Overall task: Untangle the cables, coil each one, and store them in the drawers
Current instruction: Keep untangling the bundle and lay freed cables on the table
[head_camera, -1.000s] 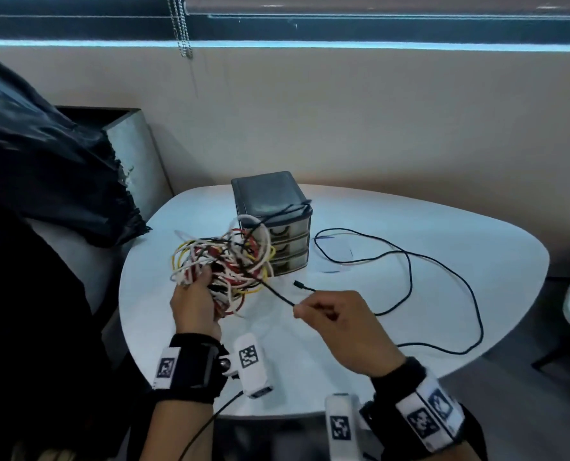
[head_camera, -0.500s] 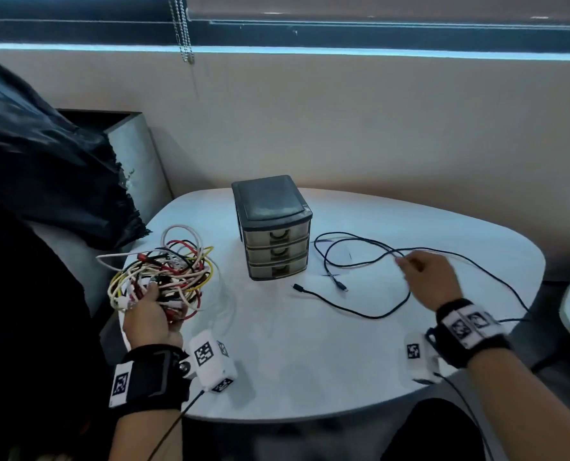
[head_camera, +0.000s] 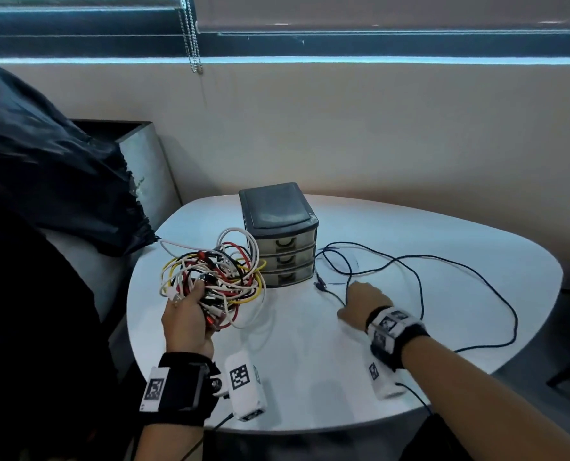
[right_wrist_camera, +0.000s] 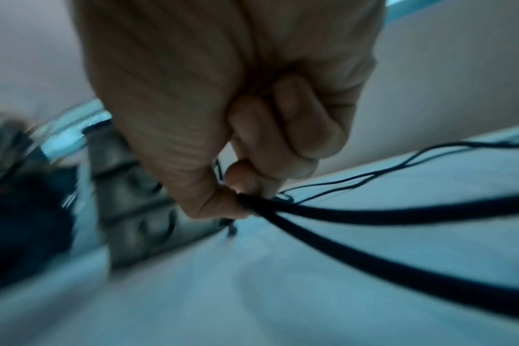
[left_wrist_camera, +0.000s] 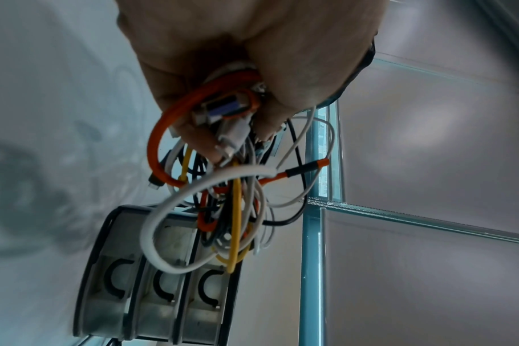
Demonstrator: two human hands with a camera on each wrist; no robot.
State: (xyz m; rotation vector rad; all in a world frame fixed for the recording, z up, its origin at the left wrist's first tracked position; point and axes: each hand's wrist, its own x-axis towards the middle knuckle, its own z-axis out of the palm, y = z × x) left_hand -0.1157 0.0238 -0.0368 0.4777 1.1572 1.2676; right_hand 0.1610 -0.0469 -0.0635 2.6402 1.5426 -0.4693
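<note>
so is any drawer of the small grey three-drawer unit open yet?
No, all three drawers of the grey three-drawer unit sit flush in the head view.

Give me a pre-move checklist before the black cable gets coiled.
1. Right hand pinches the black cable: ok.
2. Black cable free of the bundle: ok, it lies apart on the table.
3. Left hand free to help coil: not ok, it grips the bundle.
4. Drawers open for storing: not ok, all three look shut.
5. Black cable free of knots: cannot tell, loops cross near the drawers.
</note>
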